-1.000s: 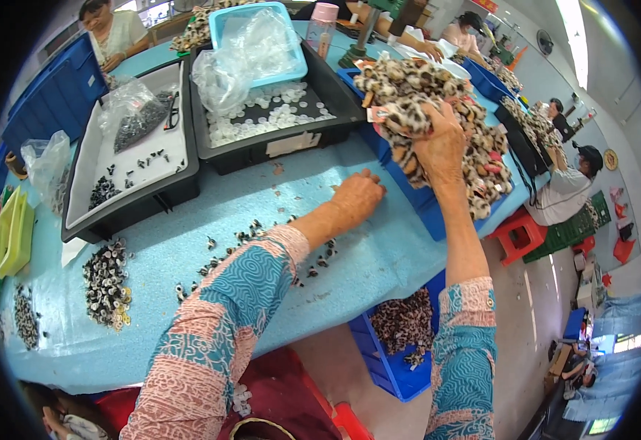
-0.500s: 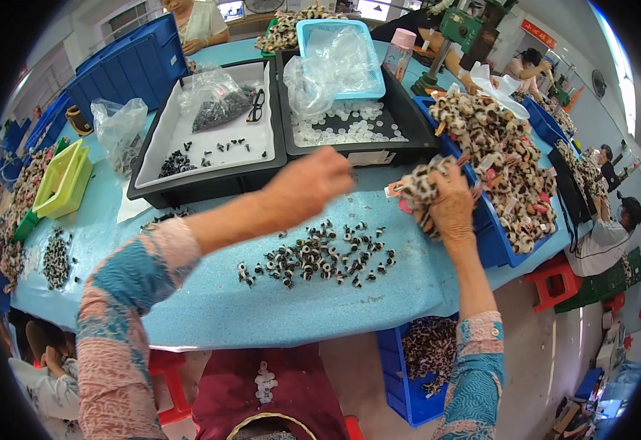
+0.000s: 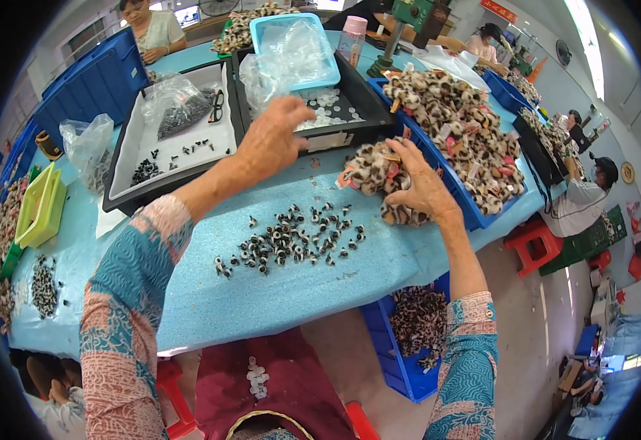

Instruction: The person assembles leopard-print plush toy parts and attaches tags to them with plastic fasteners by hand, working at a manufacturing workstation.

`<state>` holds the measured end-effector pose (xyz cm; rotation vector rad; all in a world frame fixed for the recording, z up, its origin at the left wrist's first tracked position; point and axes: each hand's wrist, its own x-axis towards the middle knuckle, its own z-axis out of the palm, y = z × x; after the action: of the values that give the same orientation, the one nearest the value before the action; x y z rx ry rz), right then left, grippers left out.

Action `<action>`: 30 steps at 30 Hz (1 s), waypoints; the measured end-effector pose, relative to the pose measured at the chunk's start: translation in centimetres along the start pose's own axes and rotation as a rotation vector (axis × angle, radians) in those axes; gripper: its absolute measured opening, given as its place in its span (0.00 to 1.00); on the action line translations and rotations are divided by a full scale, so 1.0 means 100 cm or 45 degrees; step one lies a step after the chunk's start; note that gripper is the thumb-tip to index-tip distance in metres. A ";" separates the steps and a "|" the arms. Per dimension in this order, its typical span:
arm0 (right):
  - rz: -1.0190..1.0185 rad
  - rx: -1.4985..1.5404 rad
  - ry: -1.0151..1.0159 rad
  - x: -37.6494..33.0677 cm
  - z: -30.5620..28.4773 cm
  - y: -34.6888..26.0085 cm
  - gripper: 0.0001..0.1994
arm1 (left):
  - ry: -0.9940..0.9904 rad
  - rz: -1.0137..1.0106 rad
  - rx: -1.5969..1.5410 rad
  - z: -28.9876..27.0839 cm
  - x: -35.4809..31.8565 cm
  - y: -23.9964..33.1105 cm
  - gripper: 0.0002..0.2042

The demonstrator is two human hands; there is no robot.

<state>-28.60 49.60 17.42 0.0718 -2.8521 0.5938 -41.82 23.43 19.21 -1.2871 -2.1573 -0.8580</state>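
Observation:
My left hand (image 3: pixel 277 133) is over the front edge of the right-hand black tray (image 3: pixel 337 134). Its thumb and fingers are apart, and I see nothing in them. Flat white plastic discs (image 3: pixel 329 108) lie in that tray just beyond the fingertips. At the right, my right hand (image 3: pixel 424 185) rests with spread fingers on spotted plush pieces (image 3: pixel 374 170) with pink parts, on the table beside a blue bin. The palm side is hidden. Between my arms lies a loose group of small black-and-white stemmed pieces (image 3: pixel 291 238), which look like toy eyes.
A blue bin (image 3: pixel 473 209) heaped with spotted plush stands at the right. The left black tray (image 3: pixel 119 198) holds black stemmed parts, a bag and glasses. A light-blue basket (image 3: pixel 331 53) and pink-lidded bottle (image 3: pixel 352 40) stand behind. Another blue bin (image 3: pixel 401 381) sits below the table edge. Other people sit around.
My left hand has gone from a loosely closed pose to parted fingers by the disc tray. My right hand's grip on the plush has loosened and its fingers have spread. The whole view has shifted.

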 end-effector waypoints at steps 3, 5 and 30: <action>0.013 0.022 0.048 -0.025 -0.021 0.000 0.45 | -0.281 0.102 -0.154 -0.006 -0.021 0.037 0.18; 0.010 0.044 -0.025 -0.040 -0.021 0.005 0.40 | -0.333 0.146 -0.242 -0.006 -0.039 0.050 0.13; 0.877 2.486 0.001 -0.275 0.148 -0.177 0.23 | 0.139 -1.537 -1.862 -0.045 -0.295 0.203 0.14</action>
<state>-3.32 27.51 4.72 -0.5523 -1.0791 2.9407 -10.29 10.08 7.77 -0.0097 -1.9102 -3.1781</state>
